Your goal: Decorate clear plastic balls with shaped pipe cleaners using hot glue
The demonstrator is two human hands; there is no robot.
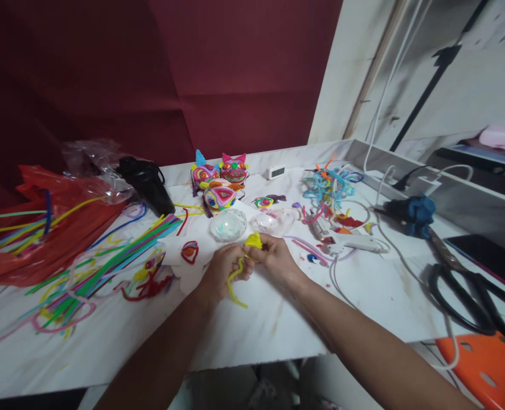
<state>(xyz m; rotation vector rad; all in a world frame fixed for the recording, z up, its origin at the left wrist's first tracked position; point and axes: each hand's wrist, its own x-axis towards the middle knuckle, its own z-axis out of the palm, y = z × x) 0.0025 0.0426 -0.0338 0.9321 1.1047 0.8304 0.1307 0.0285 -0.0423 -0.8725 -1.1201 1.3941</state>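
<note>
Between my two hands is a yellow pipe cleaner, its upper part wound into a compact flat shape. A loose bent tail of it hangs below toward the table. My left hand is closed around the lower strand. The fingers of my right hand pinch the wound part from the right side. Just beyond my hands lie a clear plastic half shell with whitish smears and a second clear shell. A red-rimmed eye-shaped piece rests on white paper left of my left hand.
Colourful animal-face figures stand at the back. Many pipe cleaners lie at left beside a red plastic bag and a black bottle. At right are a white glue gun, cables, large black-handled scissors and a phone.
</note>
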